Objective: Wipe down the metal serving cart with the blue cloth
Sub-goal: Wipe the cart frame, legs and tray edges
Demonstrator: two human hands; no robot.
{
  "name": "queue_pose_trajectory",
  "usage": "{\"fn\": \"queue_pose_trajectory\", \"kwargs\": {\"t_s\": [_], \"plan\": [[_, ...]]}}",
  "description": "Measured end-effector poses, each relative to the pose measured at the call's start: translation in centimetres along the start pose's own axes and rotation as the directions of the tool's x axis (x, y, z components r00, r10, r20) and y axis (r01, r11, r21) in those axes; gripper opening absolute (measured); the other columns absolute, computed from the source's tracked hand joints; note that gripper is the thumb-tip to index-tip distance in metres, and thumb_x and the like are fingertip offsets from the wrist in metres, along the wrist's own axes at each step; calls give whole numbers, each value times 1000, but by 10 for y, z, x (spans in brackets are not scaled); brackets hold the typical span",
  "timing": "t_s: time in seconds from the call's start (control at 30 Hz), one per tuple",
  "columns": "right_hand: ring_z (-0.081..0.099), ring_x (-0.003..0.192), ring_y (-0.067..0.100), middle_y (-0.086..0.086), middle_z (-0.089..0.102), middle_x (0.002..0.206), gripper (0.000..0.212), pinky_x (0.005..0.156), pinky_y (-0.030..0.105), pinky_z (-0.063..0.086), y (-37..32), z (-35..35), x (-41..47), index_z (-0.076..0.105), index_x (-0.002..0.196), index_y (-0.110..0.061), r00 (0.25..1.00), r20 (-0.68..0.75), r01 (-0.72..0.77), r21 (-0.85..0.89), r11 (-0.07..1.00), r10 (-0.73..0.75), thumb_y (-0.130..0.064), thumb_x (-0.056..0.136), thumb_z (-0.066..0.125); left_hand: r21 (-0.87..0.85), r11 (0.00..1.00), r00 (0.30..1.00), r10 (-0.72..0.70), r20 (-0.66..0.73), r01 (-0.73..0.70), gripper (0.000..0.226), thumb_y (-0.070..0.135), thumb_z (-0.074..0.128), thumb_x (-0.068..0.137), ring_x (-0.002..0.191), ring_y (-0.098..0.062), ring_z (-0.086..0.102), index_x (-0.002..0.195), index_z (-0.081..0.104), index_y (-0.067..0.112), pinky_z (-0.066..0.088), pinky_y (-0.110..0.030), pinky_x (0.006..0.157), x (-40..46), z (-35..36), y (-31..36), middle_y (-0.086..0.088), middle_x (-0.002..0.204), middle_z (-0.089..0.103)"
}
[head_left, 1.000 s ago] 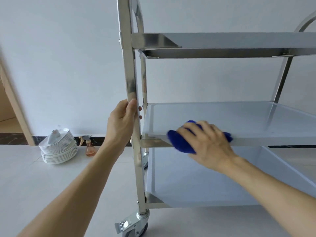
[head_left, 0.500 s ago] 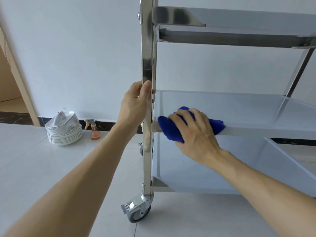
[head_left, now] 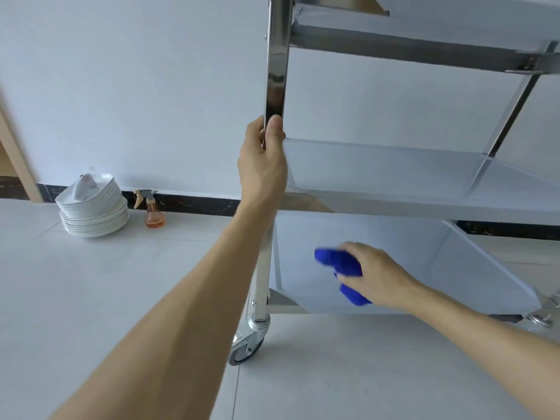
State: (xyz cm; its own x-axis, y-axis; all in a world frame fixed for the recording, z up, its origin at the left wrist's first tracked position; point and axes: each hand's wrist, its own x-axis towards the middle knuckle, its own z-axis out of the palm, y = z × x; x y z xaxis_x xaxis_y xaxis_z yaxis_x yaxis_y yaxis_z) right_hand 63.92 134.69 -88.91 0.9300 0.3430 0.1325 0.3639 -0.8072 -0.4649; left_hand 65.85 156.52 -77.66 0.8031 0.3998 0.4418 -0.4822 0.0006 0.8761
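A three-shelf metal serving cart [head_left: 424, 204] stands on wheels against a white wall. My left hand [head_left: 263, 165] grips its front left upright post [head_left: 275, 71] just above the middle shelf. My right hand [head_left: 375, 275] holds the bunched blue cloth [head_left: 341, 263] over the bottom shelf [head_left: 424, 268], near its front left part. The cloth sticks out to the left of and below my fingers. I cannot tell whether the cloth touches the shelf. The top shelf is cut off by the frame's upper edge.
A stack of white plates [head_left: 94, 212] with a white cap on top sits on the tiled floor by the wall at left. Beside it stands a small spray bottle [head_left: 154, 212] with orange liquid. The cart's front left caster [head_left: 247, 348] rests on the floor.
My right hand has dropped with the blue cloth from the middle shelf's front edge down to the bottom shelf. My left hand keeps its grip on the post. The view has tilted down.
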Motion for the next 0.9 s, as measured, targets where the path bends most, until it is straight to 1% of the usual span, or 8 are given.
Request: {"fn": "queue_pose_trajectory", "kwargs": {"t_s": [0.07,0.13,0.3,0.4,0.53,0.63,0.73,0.9], "plan": [[72,93,17,-7,73,100,21,89,44,57,-12,19,8,59,103,-30,974,-89,-149,442,885,208,-27,85,70,18,1000,1000,12,21,-12,37,38,47,102,83,-12,58,117,61,7,52,-38,94,3,-4,0,10,86,62],[75,92,26,4,75,102,28,91,54,57,-35,36,15,60,108,-19,957,-93,-119,737,665,274,-26,85,75,13,1000,999,13,38,-13,38,38,48,102,76,-8,57,120,60,6,53,-37,94,5,-7,0,8,86,62],[69,98,32,5,71,115,37,89,62,54,-105,66,36,55,120,-21,983,-125,52,891,452,134,-32,88,70,26,999,999,38,36,-39,38,36,47,103,78,-7,58,123,59,6,53,-24,83,5,-8,-2,7,86,62],[62,99,27,3,65,112,39,80,39,53,-137,85,51,51,117,-29,952,-267,153,835,528,147,-30,84,71,33,999,999,36,28,-37,37,38,46,103,83,-9,60,123,58,9,54,-27,86,5,-9,-3,5,90,65],[61,99,21,-2,63,106,44,90,42,52,-135,112,64,49,110,-29,885,-367,79,724,686,285,-37,78,77,71,995,997,62,36,-65,30,39,45,103,87,-8,63,112,57,12,54,-38,91,6,-13,-5,9,80,61],[64,92,10,-12,65,100,46,84,35,54,-111,143,59,47,107,-34,926,-237,-52,689,723,294,-34,74,79,75,995,997,61,46,-64,33,39,45,103,87,-7,63,117,58,12,53,-41,93,8,-16,-5,6,87,65],[63,101,19,-2,65,109,54,90,41,53,-81,173,47,47,113,-23,967,-3,-210,562,800,256,-25,71,82,71,995,997,60,40,-63,33,39,44,103,94,-10,64,118,58,12,52,-43,95,7,-17,-4,6,89,65],[61,108,22,1,64,116,55,97,43,51,-61,154,58,45,119,-20,981,154,-179,482,858,118,-18,76,80,61,996,996,68,50,-71,34,42,46,102,74,-8,62,113,59,13,55,-36,91,6,-19,-3,4,91,67]]}}
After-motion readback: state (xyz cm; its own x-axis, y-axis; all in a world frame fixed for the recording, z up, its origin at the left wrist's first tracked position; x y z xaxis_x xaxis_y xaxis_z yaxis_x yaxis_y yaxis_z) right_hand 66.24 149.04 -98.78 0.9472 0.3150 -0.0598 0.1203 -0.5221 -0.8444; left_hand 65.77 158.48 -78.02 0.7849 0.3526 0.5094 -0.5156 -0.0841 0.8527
